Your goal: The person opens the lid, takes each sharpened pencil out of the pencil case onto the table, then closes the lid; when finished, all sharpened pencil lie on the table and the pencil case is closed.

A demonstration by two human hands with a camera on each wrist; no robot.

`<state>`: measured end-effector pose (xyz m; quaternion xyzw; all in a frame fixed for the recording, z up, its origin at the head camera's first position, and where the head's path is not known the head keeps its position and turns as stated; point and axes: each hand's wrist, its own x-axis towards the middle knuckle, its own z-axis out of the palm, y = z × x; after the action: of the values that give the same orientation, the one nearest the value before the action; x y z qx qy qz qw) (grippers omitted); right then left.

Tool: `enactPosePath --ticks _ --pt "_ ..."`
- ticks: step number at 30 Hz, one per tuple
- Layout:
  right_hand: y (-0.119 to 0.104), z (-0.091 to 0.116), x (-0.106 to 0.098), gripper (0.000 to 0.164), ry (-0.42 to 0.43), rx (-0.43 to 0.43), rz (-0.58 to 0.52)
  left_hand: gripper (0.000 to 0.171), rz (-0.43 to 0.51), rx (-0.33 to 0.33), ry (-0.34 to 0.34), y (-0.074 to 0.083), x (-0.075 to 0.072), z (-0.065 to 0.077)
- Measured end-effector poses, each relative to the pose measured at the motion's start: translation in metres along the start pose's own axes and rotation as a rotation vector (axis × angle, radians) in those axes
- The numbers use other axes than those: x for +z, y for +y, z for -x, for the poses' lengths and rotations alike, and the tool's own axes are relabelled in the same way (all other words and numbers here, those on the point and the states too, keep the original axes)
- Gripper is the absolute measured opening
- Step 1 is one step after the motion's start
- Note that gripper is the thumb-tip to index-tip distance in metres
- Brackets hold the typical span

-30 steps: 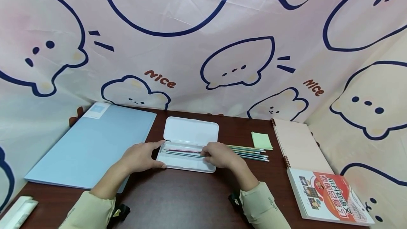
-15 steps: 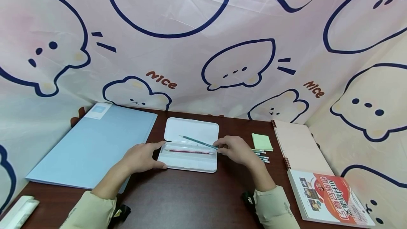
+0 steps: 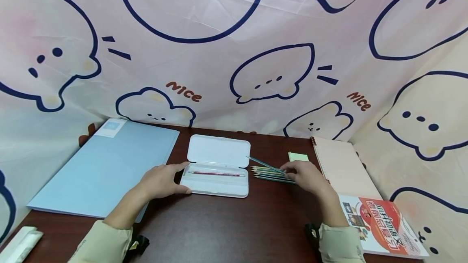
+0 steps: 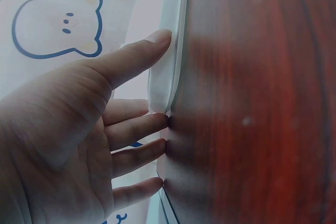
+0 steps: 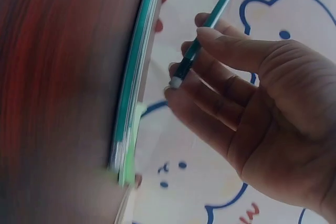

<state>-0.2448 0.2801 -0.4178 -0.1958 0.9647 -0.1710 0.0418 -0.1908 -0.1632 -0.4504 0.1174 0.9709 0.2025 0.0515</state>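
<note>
A white pencil case (image 3: 215, 188) lies with its lid up in the head view, and a single red pencil (image 3: 219, 174) rests inside it. My left hand (image 3: 162, 180) holds the case's left end, its thumb at the front corner; the left wrist view shows that thumb (image 4: 149, 51) against the case's side. Near its eraser end, a teal pencil (image 5: 215, 17) is pinched between the thumb and fingers of my right hand (image 3: 305, 175). This pencil slants above a row of several pencils (image 3: 270, 175) on the table, whose eraser ends the right hand hides in the head view.
Green sticky notes (image 3: 297, 156) lie behind the right hand. Farther right are a spiral notebook (image 3: 347, 165) and a red-and-white book (image 3: 384, 222). A large blue folder (image 3: 117, 165) covers the left side. A white packet (image 3: 22, 242) sits at the near left.
My right hand has lifted the teal pencil out of the case and carried it rightward to above the row of pencils. The red pencil stays in the case. The left hand has not moved.
</note>
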Motion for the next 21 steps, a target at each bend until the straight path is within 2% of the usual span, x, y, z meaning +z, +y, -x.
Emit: enactPosePath --ticks 6,12,15,21 --pt "0.016 0.012 -0.006 0.023 0.003 0.035 0.049 0.090 -0.003 -0.006 -0.002 0.001 -0.001 0.000" --pt "0.025 0.014 -0.008 0.019 -0.018 0.045 0.061 0.090 0.001 -0.005 -0.007 0.002 -0.001 0.002" --pt "0.026 0.013 -0.008 0.015 -0.035 0.034 0.064 0.090 -0.001 -0.006 -0.003 0.001 -0.001 0.003" --pt "0.025 0.012 -0.005 0.013 -0.082 0.065 0.082 0.090 -0.004 -0.005 -0.003 0.002 -0.002 0.003"
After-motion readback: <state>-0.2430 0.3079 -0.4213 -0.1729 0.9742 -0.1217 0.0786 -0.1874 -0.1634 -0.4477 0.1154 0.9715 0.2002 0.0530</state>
